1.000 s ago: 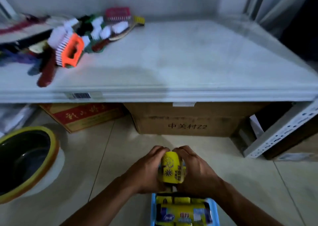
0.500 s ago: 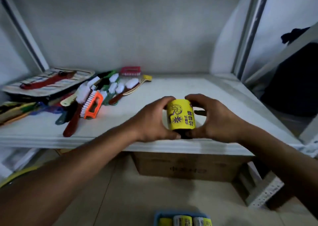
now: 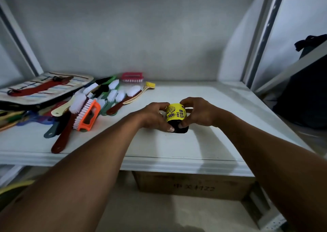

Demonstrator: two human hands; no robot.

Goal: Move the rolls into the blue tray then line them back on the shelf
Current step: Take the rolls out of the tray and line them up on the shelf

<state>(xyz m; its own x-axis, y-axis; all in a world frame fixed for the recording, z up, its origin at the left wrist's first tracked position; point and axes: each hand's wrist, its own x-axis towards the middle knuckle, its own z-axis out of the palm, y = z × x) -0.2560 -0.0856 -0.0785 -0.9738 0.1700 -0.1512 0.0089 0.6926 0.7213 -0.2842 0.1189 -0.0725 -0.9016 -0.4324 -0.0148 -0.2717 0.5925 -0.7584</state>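
Both hands are gripping one roll (image 3: 176,115) w/ yellow label, black at its base. Left hand (image 3: 153,116) is curling round its left side, thumb pressing low at the front; right hand (image 3: 198,113) is wrapping the right side, fingers over the top. Roll is sitting upright on the white shelf (image 3: 203,143), mid-depth, right of center. Pile of brushes (image 3: 99,101) is lying well apart on the left. Cardboard box (image 3: 192,185) is showing under the shelf.
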